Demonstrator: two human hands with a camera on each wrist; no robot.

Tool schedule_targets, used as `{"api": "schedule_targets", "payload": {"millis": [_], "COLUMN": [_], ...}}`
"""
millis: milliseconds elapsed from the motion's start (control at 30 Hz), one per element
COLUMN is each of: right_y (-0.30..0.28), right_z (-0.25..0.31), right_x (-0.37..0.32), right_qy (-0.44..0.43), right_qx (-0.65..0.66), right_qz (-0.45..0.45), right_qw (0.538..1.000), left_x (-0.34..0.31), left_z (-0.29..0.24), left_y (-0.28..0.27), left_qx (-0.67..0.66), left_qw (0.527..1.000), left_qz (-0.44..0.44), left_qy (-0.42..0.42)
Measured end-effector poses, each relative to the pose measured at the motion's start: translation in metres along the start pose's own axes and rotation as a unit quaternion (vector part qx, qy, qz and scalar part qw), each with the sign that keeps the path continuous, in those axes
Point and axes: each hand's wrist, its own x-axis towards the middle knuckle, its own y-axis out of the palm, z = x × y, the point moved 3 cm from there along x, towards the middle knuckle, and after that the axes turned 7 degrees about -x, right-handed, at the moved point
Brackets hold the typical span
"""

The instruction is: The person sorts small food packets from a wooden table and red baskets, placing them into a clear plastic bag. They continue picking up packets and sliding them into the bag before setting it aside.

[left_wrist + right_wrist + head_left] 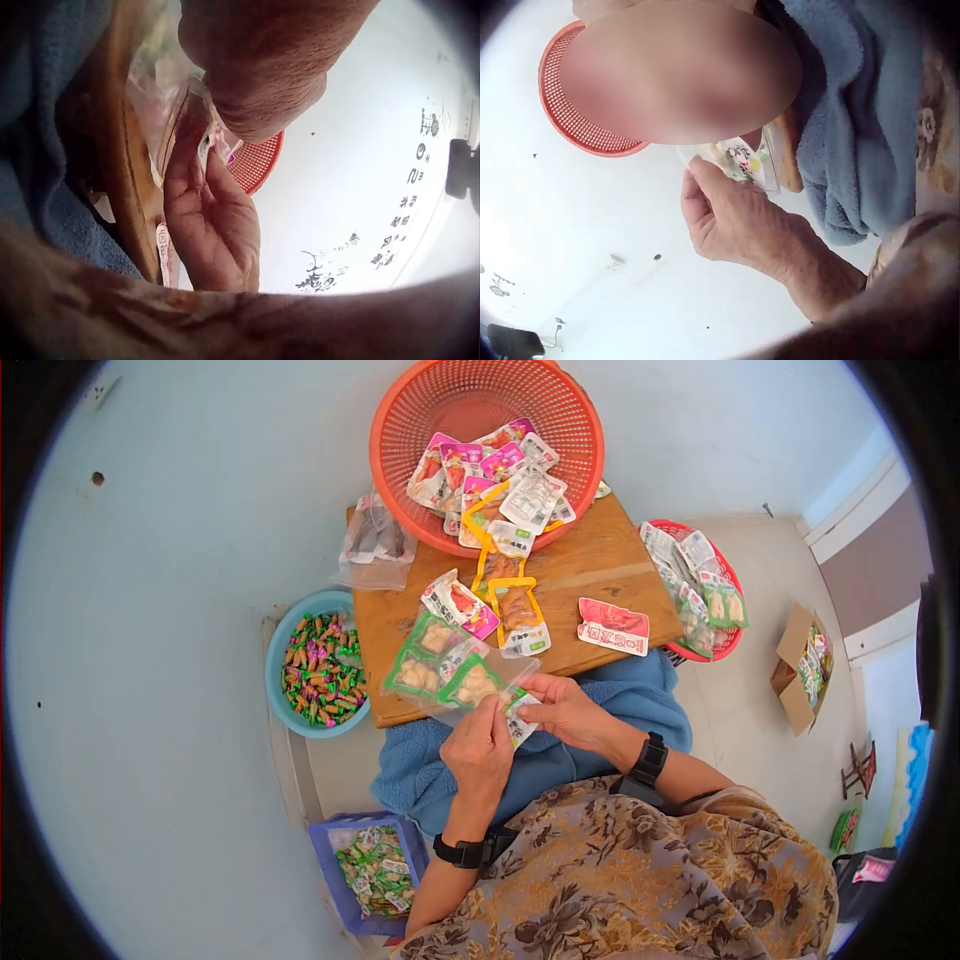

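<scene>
1. I have the worktop as my landmark; a big red basket of packs takes up its far end.
2. Two yellow packs lie end to end from that basket towards the worktop's middle, a pink pack just left of them.
3. A red pack lies by the worktop's right edge, and a dark-filled bag sits at its far left corner.
4. Left of the worktop I see a blue basin and, nearer the person, a blue crate, both full of small packs.
5. Right of it stand a small red basket and, further off, a carton. Blue cloth bunches along its near edge.
6. Closest in my way are the pink and yellow packs, right behind the clear bag.
7. That bag is over the worktop's near left part: see-through, creased, showing green-edged packs with pale lumps.
8. The left grip pinches the bag by its near end.
9. The right grip pinches a white pack there; whether it also has the bag's edge, I can't tell.
</scene>
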Motion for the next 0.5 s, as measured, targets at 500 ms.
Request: {"api": "schedule_targets", "payload": {"millis": [500], "right_y": [0.036], "right_z": [-0.034], "right_x": [0.091], "right_qy": [0.032], "right_qx": [0.06], "right_qz": [0.089], "right_qw": [0.994], "left_x": [-0.001], "left_z": [0.004], "left_y": [0.002], "left_qx": [-0.001], "left_qw": [1.0], "left_qz": [0.009], "left_qy": [0.029]}}
